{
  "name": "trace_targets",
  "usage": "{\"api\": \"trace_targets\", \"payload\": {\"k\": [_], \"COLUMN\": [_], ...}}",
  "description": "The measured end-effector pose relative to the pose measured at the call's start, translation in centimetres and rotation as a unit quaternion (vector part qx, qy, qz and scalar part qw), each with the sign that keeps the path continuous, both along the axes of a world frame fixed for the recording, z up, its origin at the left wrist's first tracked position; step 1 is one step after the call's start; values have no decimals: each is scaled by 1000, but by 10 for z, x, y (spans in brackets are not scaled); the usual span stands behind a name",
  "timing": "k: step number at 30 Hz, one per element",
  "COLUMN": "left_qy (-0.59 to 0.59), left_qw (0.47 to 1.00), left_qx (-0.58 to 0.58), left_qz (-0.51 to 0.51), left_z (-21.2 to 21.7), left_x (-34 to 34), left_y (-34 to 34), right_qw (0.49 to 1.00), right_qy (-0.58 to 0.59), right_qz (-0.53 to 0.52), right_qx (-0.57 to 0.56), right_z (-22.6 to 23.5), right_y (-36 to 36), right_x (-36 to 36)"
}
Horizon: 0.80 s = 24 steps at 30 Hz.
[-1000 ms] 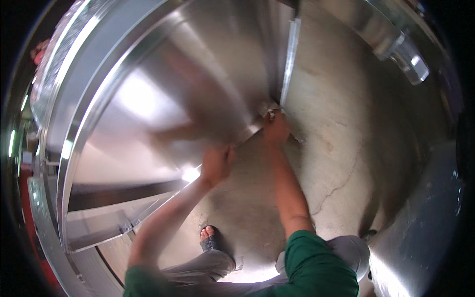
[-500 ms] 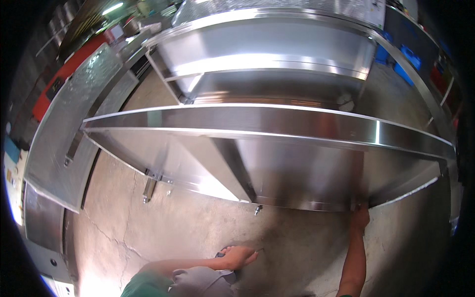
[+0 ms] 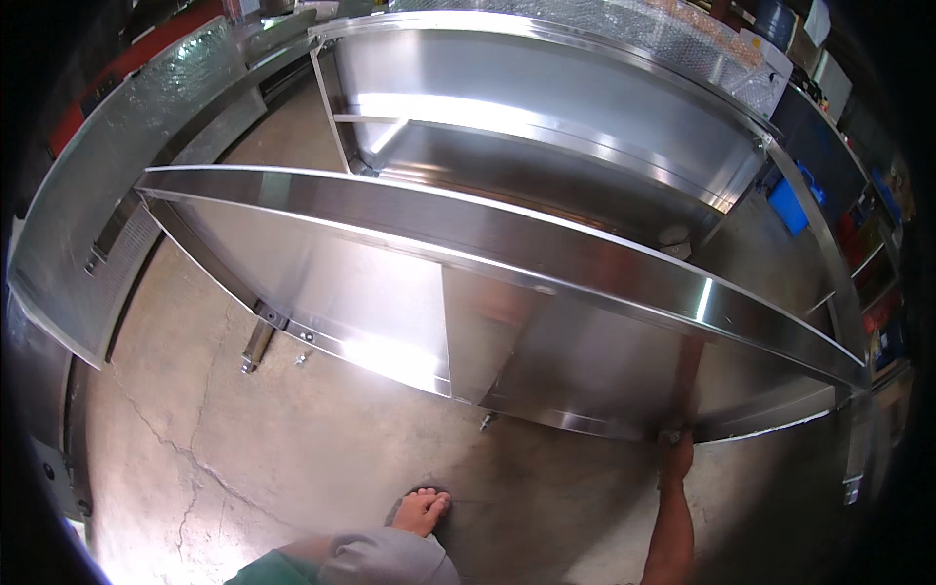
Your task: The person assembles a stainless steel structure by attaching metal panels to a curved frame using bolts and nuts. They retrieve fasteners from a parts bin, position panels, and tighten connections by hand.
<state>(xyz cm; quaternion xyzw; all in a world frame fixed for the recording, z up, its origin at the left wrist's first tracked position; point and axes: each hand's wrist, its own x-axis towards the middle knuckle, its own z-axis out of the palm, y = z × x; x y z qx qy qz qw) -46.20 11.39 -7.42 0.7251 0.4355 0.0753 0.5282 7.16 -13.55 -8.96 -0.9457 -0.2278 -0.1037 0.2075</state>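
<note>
Fingers of the right hand (image 3: 677, 456) are drawn in at the lower edge of a long steel unit (image 3: 585, 361), toward its right end; whether they close on a small fitting or just touch the edge cannot be told. The left hand (image 3: 419, 513) appears low beside the grey-clad knee (image 3: 380, 556), over the dark sandal (image 3: 393, 509), well apart from the steel; how far its fingers are open is unclear. The unit lies across the concrete floor (image 3: 322, 448), with a bolt-like fitting (image 3: 487, 422) at its near edge. The step in hand looks like one-handed work at that edge; the next move seems to call for a firm fingertip hold there. No writing can be read on the steel, nor on the white board (image 3: 765, 60) behind.
</note>
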Motion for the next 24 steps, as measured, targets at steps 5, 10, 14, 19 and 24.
{"api": "trace_targets", "payload": {"k": [5,10,14,19,24], "left_qy": [27,5,0,9,31], "left_qw": [999,991,996,997,995], "left_qx": [32,135,88,78,97], "left_qz": [-24,-6,-5,-25,-8], "left_z": [-8,-12,-15,-18,-26], "left_x": [1,-1,1,0,1], "left_y": [3,3,1,2,-1], "right_qw": [985,967,994,961,968], "right_qy": [43,30,15,12,8], "right_qz": [-85,-29,-7,-92,-47], "right_qx": [-144,-250,-109,-261,-248], "right_z": [5,-3,-12,-25,-51], "right_y": [12,2,-7,-6,-15], "right_x": [1,6,4,13,28]}}
